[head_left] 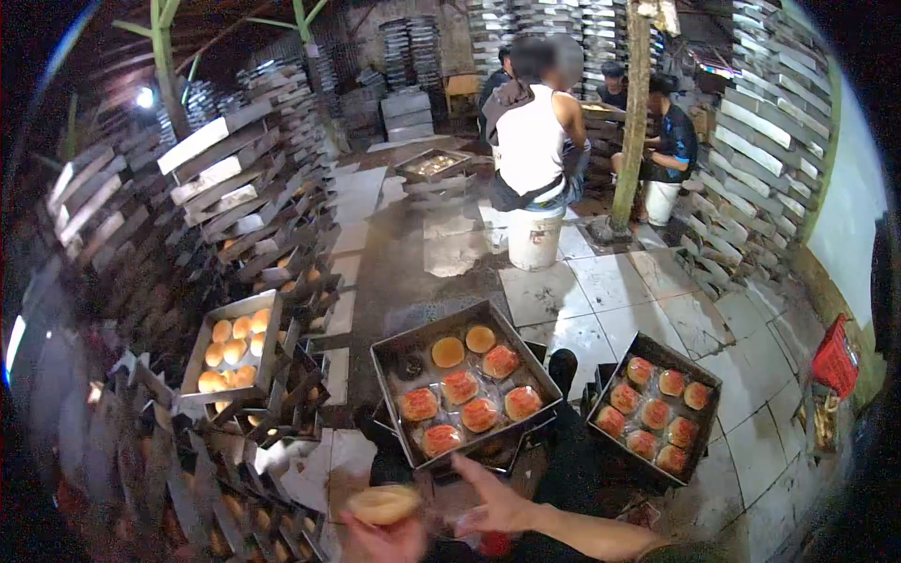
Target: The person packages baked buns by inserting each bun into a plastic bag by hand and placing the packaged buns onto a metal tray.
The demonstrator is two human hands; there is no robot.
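Observation:
My left hand (389, 540), low in the view, is closed around a plain round bun (383, 505), slightly blurred. To its right my right hand (490, 502) has its fingers spread and holds nothing, near the front edge of a dark square tray (544, 419). Inside this tray lie several buns with red topping (460, 387) and two plain buns (448, 353) at the back. The back left corner of the tray shows bare metal.
At the right stands another tray (696, 457) of red-topped buns; at the left, a tray (272, 342) of plain buns on stacked trays. A red basket (835, 358) is far right. People (535, 141) sit on buckets beyond, near a wooden post (632, 122).

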